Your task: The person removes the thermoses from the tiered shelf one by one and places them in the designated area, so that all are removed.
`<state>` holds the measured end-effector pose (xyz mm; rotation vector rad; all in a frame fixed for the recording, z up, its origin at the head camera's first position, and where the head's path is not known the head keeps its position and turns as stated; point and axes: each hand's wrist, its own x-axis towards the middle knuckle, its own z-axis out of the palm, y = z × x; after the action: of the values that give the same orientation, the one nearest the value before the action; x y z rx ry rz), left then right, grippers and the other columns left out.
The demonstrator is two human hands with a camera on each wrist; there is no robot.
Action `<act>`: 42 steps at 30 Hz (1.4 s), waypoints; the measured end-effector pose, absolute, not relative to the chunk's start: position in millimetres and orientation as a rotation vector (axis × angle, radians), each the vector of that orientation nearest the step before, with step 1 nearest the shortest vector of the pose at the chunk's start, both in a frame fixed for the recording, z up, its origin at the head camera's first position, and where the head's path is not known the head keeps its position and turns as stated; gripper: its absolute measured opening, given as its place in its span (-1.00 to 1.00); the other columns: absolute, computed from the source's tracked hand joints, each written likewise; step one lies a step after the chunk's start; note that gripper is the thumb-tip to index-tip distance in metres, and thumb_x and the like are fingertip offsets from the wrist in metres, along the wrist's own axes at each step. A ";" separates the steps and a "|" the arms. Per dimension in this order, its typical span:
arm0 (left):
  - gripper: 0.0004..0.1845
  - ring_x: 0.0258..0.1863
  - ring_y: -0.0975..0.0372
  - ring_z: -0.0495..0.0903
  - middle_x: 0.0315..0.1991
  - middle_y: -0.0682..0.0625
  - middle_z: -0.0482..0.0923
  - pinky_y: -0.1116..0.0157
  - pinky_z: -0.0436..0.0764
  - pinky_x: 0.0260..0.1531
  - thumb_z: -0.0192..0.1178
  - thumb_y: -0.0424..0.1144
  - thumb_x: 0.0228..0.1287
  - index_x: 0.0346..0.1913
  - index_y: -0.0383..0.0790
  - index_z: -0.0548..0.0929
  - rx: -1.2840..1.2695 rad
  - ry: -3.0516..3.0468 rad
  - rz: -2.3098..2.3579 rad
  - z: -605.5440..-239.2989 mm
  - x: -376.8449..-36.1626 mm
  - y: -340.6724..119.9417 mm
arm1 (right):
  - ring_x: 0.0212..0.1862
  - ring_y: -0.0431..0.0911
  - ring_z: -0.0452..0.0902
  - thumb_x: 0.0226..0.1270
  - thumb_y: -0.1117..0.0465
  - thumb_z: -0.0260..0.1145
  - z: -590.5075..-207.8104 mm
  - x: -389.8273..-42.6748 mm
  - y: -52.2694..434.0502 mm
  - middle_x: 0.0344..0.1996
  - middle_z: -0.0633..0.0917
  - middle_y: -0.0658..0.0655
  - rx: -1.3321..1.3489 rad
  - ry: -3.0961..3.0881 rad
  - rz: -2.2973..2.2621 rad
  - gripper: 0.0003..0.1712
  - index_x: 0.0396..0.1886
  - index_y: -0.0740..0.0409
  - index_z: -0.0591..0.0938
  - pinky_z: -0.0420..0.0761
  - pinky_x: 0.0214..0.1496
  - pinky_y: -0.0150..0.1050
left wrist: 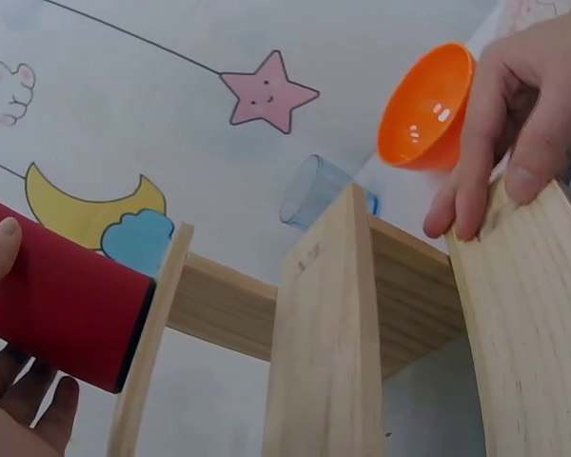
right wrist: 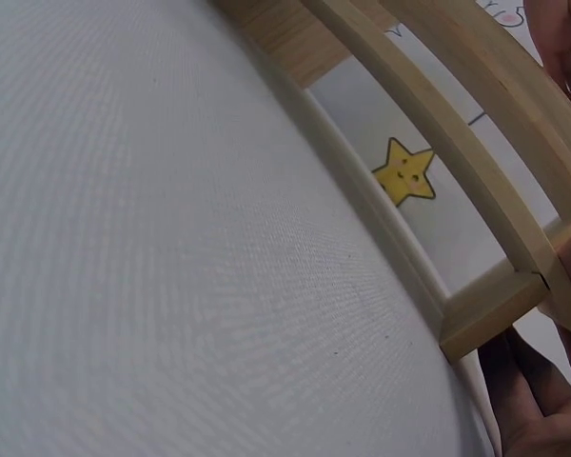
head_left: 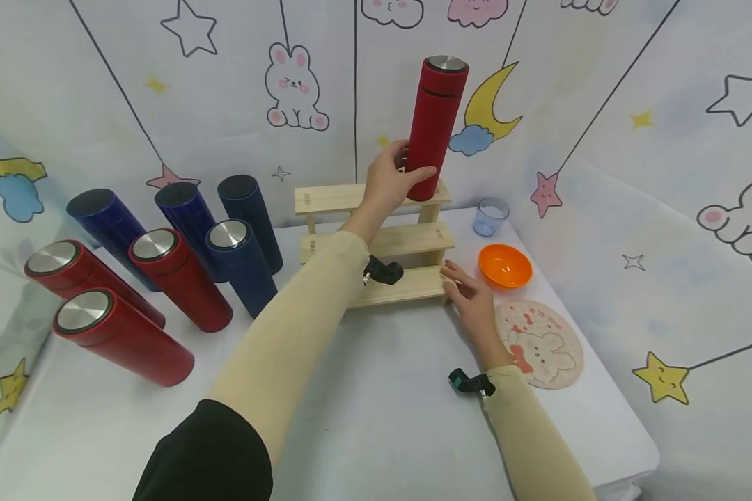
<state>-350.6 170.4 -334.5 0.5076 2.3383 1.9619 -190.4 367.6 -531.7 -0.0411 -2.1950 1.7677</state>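
Note:
My left hand [head_left: 388, 174] grips the lower part of a red thermos flask [head_left: 440, 125] with a silver lid, slightly tilted. Its dark base is right at the top step of a three-step wooden shelf [head_left: 407, 241], as the left wrist view shows. Down at the right end of the bottom step, my right hand [head_left: 474, 306] holds the wood, thumb on top and fingers over the edge. The right wrist view catches the shelf's frame [right wrist: 495, 314] from low down, with fingers on both sides of its corner.
Several red flasks [head_left: 182, 282] and blue flasks [head_left: 241, 264] stand on the left of the white table [head_left: 388, 417]. To the right of the shelf are a clear blue cup [head_left: 491, 217], an orange bowl [head_left: 505, 266] and a round bunny mat [head_left: 551, 344]. A patterned cloth wall [head_left: 225, 97] rises behind.

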 end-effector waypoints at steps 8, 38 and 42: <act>-0.28 0.28 0.28 0.59 0.34 0.13 0.63 0.27 0.67 0.23 0.52 -0.08 0.41 0.56 0.04 0.50 0.487 2.381 1.971 -340.1 -351.3 170.8 | 0.56 -0.11 0.40 0.60 0.26 0.40 -532.7 -191.2 365.8 0.47 0.60 0.04 -0.046 -2.195 1.772 -0.64 0.30 0.19 0.76 0.39 0.53 -0.33; -0.30 0.25 0.25 0.66 0.27 0.08 0.70 0.29 0.67 0.24 0.58 -0.16 0.34 0.51 -0.06 0.59 0.607 2.265 2.179 -355.8 -294.2 94.6 | 0.58 -0.07 0.36 0.60 0.32 0.39 -522.3 -188.4 364.7 0.49 0.58 0.13 -0.101 -2.209 1.779 -0.61 0.33 0.28 0.72 0.36 0.52 -0.38; -0.30 0.25 0.24 0.66 0.27 0.09 0.70 0.26 0.68 0.25 0.58 -0.15 0.34 0.51 -0.03 0.59 0.595 2.279 2.171 -362.8 -277.4 72.4 | 0.56 -0.13 0.39 0.60 0.22 0.42 -527.4 -189.2 366.2 0.47 0.61 0.04 -0.101 -2.224 1.740 -0.62 0.32 0.17 0.75 0.39 0.53 -0.35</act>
<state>-277.4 72.4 -362.8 0.5946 2.2794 2.1710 -189.2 366.2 -527.4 -0.1006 -2.2236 1.7398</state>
